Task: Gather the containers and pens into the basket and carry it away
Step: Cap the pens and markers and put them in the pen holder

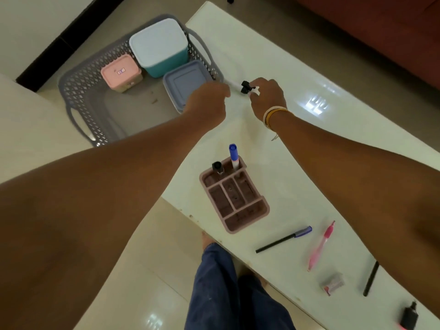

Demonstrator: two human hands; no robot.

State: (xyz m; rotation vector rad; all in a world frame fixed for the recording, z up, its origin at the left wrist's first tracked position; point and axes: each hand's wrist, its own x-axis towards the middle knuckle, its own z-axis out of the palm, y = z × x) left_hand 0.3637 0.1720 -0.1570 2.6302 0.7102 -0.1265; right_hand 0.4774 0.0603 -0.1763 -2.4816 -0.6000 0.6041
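While only the head view was given, a white marker (pixel 234 85) with a black cap was seen held between both hands at the table's far edge, just beside the basket (pixel 78 89). Its barrel end was pinched by the left hand (pixel 209 98); the capped end was gripped by the right hand (pixel 267 96), fingers curled round it. Whether the cap was being pulled or pressed could not be told. The marker was judged light, stiff and smooth, best taken mid-barrel. Three lidded containers were already seen in the basket, just beyond the left grip. Nearer than both grips, a pink organiser (pixel 234 198) holding two markers was judged light but tippable, best gripped by its walls. Loose pens (pixel 284 239) lay nearer still.
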